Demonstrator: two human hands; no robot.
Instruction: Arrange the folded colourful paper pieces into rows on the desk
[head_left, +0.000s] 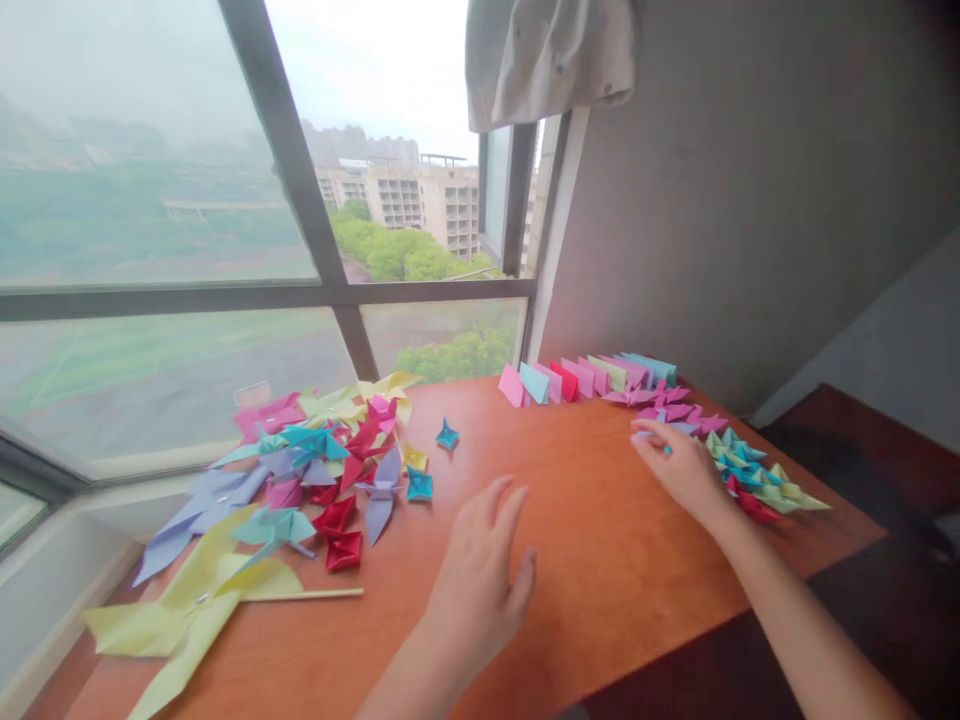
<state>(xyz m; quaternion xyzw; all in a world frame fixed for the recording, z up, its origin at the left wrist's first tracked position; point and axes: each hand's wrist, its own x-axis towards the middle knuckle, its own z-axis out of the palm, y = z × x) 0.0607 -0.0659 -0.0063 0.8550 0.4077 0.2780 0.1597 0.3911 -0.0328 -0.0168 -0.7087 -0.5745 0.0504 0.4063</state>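
Note:
My left hand (486,565) hovers above the front middle of the wooden table (600,580); its fingers are spread and it holds nothing. Over by the table's right side, my right hand (686,475) has its fingers loosely bent and apart. Its fingertips are beside a lavender folded paper piece (681,427), partly hidden; I cannot tell if they touch. A tiny blue spot shows at its fingers, too small to name. Magenta paper cranes (667,398) lie just beyond it. Teal and light green folded papers (765,475) and a red one (752,502) sit to its right.
Folded paper cards (577,378) stand in a row along the back edge. At left lie paper pinwheels, including a large yellow one (199,600) on a stick, and folded pieces such as a red paper box (343,549) and blue paper stars (447,435). Windows (330,295) border the table.

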